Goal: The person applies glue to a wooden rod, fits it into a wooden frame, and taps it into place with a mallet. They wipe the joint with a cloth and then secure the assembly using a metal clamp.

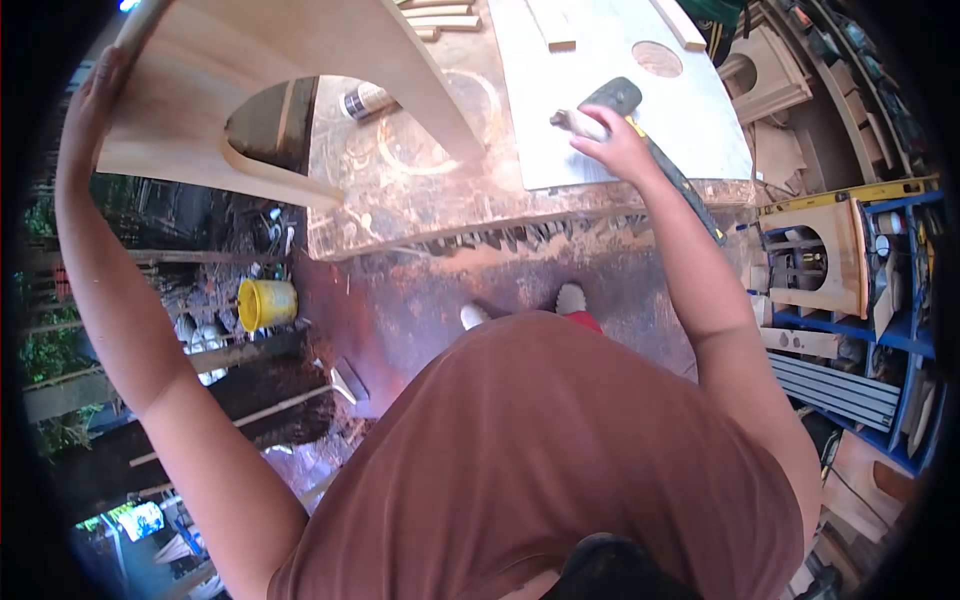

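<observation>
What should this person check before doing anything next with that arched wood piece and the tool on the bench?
1. Left hand gripping the arched wooden panel: ok, it clasps the panel's edge and holds it raised.
2. Right hand holding a tool: ok, closed round a pale handle.
3. Whether the black tool beside it is the same tool: cannot tell.
4. Grey board lying flat on the workbench: ok.
5. Bench clear beneath the panel: not ok, a small can lies there.
</observation>
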A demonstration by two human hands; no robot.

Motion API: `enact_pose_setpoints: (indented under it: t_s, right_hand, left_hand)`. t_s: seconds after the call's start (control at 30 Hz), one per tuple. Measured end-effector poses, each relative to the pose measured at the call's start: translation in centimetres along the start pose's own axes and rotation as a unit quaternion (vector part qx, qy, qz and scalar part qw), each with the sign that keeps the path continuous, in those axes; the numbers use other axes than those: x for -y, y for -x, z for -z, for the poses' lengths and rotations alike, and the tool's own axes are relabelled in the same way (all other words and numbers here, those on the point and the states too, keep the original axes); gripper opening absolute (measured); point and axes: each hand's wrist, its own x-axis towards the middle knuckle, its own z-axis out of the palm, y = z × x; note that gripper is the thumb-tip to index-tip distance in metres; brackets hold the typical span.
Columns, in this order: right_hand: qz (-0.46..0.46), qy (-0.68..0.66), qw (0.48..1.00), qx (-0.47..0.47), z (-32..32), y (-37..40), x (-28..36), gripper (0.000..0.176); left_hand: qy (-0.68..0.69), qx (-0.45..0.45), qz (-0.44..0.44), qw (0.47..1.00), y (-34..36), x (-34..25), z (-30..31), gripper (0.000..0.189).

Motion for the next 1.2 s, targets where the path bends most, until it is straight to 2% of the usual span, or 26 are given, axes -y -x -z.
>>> enact_pose_setpoints:
  t_s: [0.03, 0.07, 0.1, 0.13, 0.17, 0.2, 0.23, 0.27, 0.33, 0.4, 0.47, 0.53, 0.6, 0.67, 0.73, 0.8, 0.83, 0.87, 0.93, 1.0, 1.03, 1.13, 1.2]
  right_hand:
    - [0.043, 0.030, 0.999, 0.001, -0.8, -1.0, -0.6, 0.057]
    - [0.038, 0.027, 0.999, 0.007, -1.5, -1.1, -0.4, 0.057]
    - [0.107, 0.073, 0.990, -0.058, -2.1, -1.1, -0.3, 0.053]
    - [0.173, 0.120, 0.970, -0.122, -2.8, -0.7, 0.2, 0.049]
    - [0.196, 0.179, 0.949, -0.168, -3.3, 0.4, 1.6, 0.033]
    - [0.196, 0.180, 0.949, -0.166, -3.4, 1.9, 1.7, 0.033]
    - [0.110, 0.073, 0.990, -0.057, -3.8, 3.8, 1.7, 0.028]
    - [0.019, -0.036, 0.998, 0.052, -4.3, 5.8, 1.6, 0.024]
    - [0.040, -0.097, 0.993, 0.061, -6.0, 10.4, 0.5, 0.022]
    - [-0.022, -0.083, 0.990, 0.108, -7.0, 15.4, -2.2, 0.023]
    - [-0.126, -0.034, 0.978, 0.163, -7.2, 20.4, -5.4, 0.030]
    - [-0.266, 0.013, 0.939, 0.219, -6.3, 24.4, -7.5, 0.040]
    - [-0.345, 0.028, 0.925, 0.158, -6.5, 30.0, -12.7, 0.052]
    - [-0.370, 0.018, 0.927, 0.061, -6.9, 36.4, -19.2, 0.058]
    - [-0.434, -0.003, 0.899, -0.055, -6.4, 40.8, -16.7, 0.062]
    - [-0.472, 0.025, 0.881, -0.032, -6.0, 44.7, -13.6, 0.062]
    - [-0.495, 0.054, 0.867, -0.004, -6.1, 46.1, -12.8, 0.062]
    - [-0.497, 0.053, 0.866, 0.004, -6.6, 48.0, -12.9, 0.062]
    - [-0.496, 0.072, 0.862, 0.071, -7.7, 51.7, -13.9, 0.061]
    - [-0.490, 0.093, 0.860, 0.105, -8.7, 54.1, -15.3, 0.060]
    - [-0.482, 0.117, 0.858, 0.135, -9.0, 54.4, -16.2, 0.059]
    - [-0.471, 0.122, 0.855, 0.178, -10.1, 53.4, -19.2, 0.057]
    - [-0.449, 0.109, 0.865, 0.195, -10.0, 49.7, -17.8, 0.056]
  left_hand:
    - [0.003, -0.007, -0.012, 1.000, 0.7, -0.5, -0.4, 0.076]
    - [0.006, -0.013, -0.025, 1.000, 1.3, -0.9, -0.9, 0.078]
    - [0.005, -0.006, -0.022, 1.000, 1.0, -0.6, -0.9, 0.078]
    - [-0.063, -0.024, -0.051, 0.996, 0.5, 0.4, -0.3, 0.072]
    - [-0.130, -0.046, -0.082, 0.987, 0.6, 0.0, -0.2, 0.066]
    - [-0.129, -0.045, -0.080, 0.987, 0.8, -0.3, -0.1, 0.066]
    - [-0.125, -0.017, -0.081, 0.989, 2.4, -2.9, -0.9, 0.066]
    - [-0.120, 0.012, -0.084, 0.989, 4.1, -5.7, -1.7, 0.065]
    - [-0.106, 0.042, -0.090, 0.989, 5.2, -7.5, -2.2, 0.065]
    - [-0.119, 0.041, -0.124, 0.984, 5.4, -7.5, -2.5, 0.064]
    - [-0.122, 0.041, -0.154, 0.980, 4.4, -6.4, -2.1, 0.066]
    - [-0.311, -0.003, -0.220, 0.925, 4.1, -6.3, -1.8, 0.064]
    - [-0.244, -0.007, -0.247, 0.938, 4.1, -6.0, -2.2, 0.062]
    - [-0.128, -0.016, -0.269, 0.954, 4.3, -5.8, -2.8, 0.059]
    - [-0.140, -0.003, -0.238, 0.961, 4.0, -5.7, -2.7, 0.063]
    - [-0.137, -0.043, -0.281, 0.949, 4.1, -5.0, -3.0, 0.065]
    - [-0.171, -0.022, -0.270, 0.947, 3.9, -5.3, -2.6, 0.064]
    - [-0.125, -0.058, -0.204, 0.969, 7.8, -7.4, -3.7, 0.062]
    - [-0.151, -0.040, -0.184, 0.970, 9.2, -8.7, -3.8, 0.062]
    - [-0.152, -0.009, -0.201, 0.968, 6.2, -7.0, -2.9, 0.062]
    - [-0.150, 0.018, -0.217, 0.965, 5.0, -6.3, -2.5, 0.063]
    - [-0.156, 0.017, -0.203, 0.966, 3.6, -5.8, -2.1, 0.063]
    - [-0.174, 0.009, -0.194, 0.965, 3.1, -5.8, -2.0, 0.063]
